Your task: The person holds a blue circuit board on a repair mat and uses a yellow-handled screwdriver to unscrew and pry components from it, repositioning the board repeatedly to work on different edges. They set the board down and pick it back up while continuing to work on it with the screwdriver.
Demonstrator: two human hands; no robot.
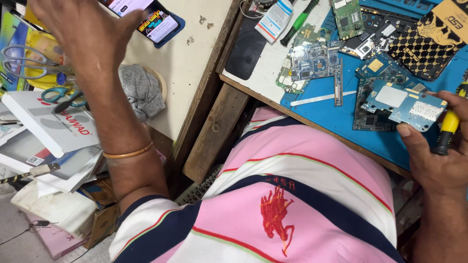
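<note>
Head view looks down over a pink polo shirt with navy, white and red stripes that fills the near middle and hides the person's lap. At the near right, the right hand is closed around a small blue-green circuit board with metal shields, thumb pressed on its near edge, and the same hand also clutches a yellow-and-black screwdriver handle whose tip is cut off from sight. The board hovers just above a blue work mat on the wooden bench edge. Farther on the mat lie a larger blue circuit board, a green-handled screwdriver and a black pad patterned with gold, partly cut off at the right edge. On the left, the left hand is raised with fingers spread loosely, blurred, gripping nothing; a thin orange bangle circles that forearm. Behind it, a grey crumpled cloth rests on a cream tabletop, scissors lie among stacked white boxes, and a smartphone with a lit screen lies at the far edge, partly hidden.
</note>
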